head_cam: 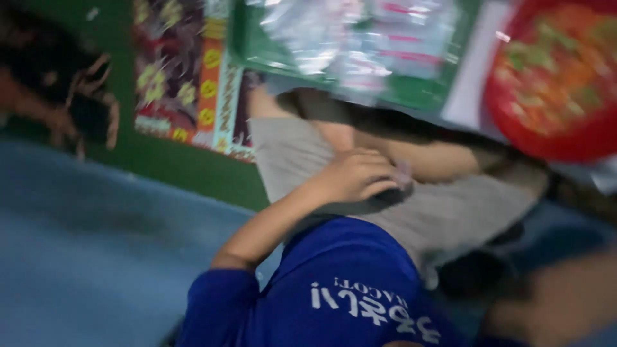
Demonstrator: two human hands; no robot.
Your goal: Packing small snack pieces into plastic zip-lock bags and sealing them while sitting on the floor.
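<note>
Blue shirt (340, 283), grey shorts (443, 212), red bowl (578, 144).

Single head cam, tilted steeply down, close over lap (385, 199) & blue floor (83, 257), blurred.

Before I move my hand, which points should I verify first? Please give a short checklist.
1. Left hand in view: ok, it rests curled on the grey shorts.
2. What its fingers hold: cannot tell, too blurred.
3. Right hand in view: not ok, it does not show clearly.
4. Red bowl apart from the hand: ok, it lies at top right.
5. Plastic bags on the green mat: ok, untouched.
6. Sharp picture: not ok, motion blur.
</note>
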